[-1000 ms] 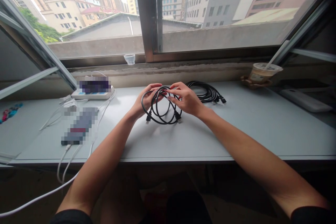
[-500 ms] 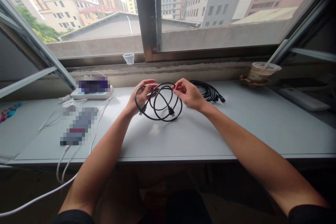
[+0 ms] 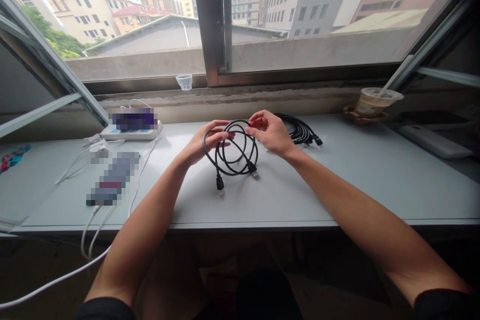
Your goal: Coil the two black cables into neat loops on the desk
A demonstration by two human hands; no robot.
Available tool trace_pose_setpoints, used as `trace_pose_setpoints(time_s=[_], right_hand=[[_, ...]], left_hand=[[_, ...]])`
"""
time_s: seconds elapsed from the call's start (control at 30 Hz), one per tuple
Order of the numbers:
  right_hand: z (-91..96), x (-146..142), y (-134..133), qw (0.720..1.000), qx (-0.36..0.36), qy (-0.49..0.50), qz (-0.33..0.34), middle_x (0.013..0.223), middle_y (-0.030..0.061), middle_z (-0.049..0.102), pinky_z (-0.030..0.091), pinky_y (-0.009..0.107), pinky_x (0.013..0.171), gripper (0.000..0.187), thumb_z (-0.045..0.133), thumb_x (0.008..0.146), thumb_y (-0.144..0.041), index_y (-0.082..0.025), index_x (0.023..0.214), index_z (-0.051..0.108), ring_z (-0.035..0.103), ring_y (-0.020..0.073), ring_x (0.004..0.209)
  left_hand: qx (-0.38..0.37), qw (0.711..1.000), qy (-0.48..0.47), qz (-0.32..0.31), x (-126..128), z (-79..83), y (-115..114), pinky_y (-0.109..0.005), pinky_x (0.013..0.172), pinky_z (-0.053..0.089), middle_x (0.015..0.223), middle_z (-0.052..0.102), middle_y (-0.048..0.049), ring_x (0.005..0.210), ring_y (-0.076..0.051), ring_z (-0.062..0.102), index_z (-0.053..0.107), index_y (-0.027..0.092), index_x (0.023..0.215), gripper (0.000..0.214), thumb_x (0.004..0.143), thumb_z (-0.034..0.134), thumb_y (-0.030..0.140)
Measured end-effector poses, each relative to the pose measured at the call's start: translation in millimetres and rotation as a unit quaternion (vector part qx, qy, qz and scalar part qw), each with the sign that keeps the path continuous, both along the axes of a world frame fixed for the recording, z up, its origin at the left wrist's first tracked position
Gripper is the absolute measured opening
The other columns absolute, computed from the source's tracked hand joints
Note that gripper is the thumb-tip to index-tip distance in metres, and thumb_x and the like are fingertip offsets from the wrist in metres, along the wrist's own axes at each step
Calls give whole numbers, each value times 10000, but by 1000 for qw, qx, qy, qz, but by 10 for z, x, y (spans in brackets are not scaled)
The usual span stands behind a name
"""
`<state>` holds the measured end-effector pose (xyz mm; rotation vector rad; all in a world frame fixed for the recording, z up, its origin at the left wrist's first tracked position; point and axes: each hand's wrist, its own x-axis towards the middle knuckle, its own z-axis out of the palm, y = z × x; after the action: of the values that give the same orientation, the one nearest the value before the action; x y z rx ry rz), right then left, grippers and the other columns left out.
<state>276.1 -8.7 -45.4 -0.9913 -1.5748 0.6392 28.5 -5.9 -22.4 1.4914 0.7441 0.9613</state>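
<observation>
Two bare hands hold one black cable point(image 3: 233, 174), wound in loose loops, in front of the window and above the near-middle part of the white tabletop point(image 3: 337, 185). The grip of the left hand point(image 3: 205, 144) is closed on the loops from their left side, with the thumb before them and the fingers partly spread behind. The grip of the right hand point(image 3: 270, 132) is closed too: thumb and forefinger pinch the cable at the upper right of the loops. Both plugs of this cable hang low — the left plug point(image 3: 219, 182) points downward, the right plug point(image 3: 251, 167) is tilted to the lower right. Whether they touch the surface below, I cannot tell.

Just behind the right hand lies another coiled black cable point(image 3: 302, 130). To the left are a white power strip point(image 3: 152, 134) and, nearer, a blurred grey device point(image 3: 117, 175) with white cords. Far to the right stands a drink cup point(image 3: 377, 104) with a straw — seated in a brown holder point(image 3: 363, 117).
</observation>
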Motion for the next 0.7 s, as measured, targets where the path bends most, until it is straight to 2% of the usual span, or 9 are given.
trace_pose_setpoints(time_s=[0.13,0.23,0.3,0.4,0.53,0.7], right_hand=[[47,32,-67,988,-43,-125,-76,874,74,756,585,363,800,332,757,880,-531,-213,908,664,722,225,820],[51,59,-89,975,-125,-170,-64,792,78,736,583,332,646,440,695,920,-636,-206,831,668,716,213,684],[27,58,-83,973,-181,-142,-22,789,80,733,584,307,561,441,719,913,-634,-199,849,674,718,202,629],[-24,36,-57,970,-228,-77,31,810,84,732,618,291,542,380,786,892,-554,-189,855,688,742,208,682],[-54,25,-23,973,-226,-23,40,857,74,722,647,268,570,324,825,871,-496,-193,872,709,746,221,831],[-29,45,10,969,-227,90,45,906,63,740,681,310,726,275,895,814,-357,-174,945,738,732,172,806]], left_hand=[[8,998,-48,29,22,-56,40,-539,1040,581,1118,796,-153,1161,-311,745,704,150,1229,442,818,795,284],[14,995,-76,58,49,-81,52,-535,1049,578,1134,795,-146,1215,-313,726,708,159,1236,430,834,784,293],[23,992,-97,76,65,-82,48,-526,1047,582,1173,785,-144,1243,-313,712,706,167,1238,436,842,799,325],[53,990,-92,94,72,-63,30,-501,1040,585,1238,765,-148,1257,-313,704,697,181,1254,474,850,825,394],[76,992,-15,96,47,-34,17,-457,995,597,1287,746,-161,1207,-299,720,661,184,1296,573,820,872,423],[33,992,12,125,5,-68,56,-448,902,614,1217,768,-179,997,-277,791,581,159,1329,672,792,897,410]])
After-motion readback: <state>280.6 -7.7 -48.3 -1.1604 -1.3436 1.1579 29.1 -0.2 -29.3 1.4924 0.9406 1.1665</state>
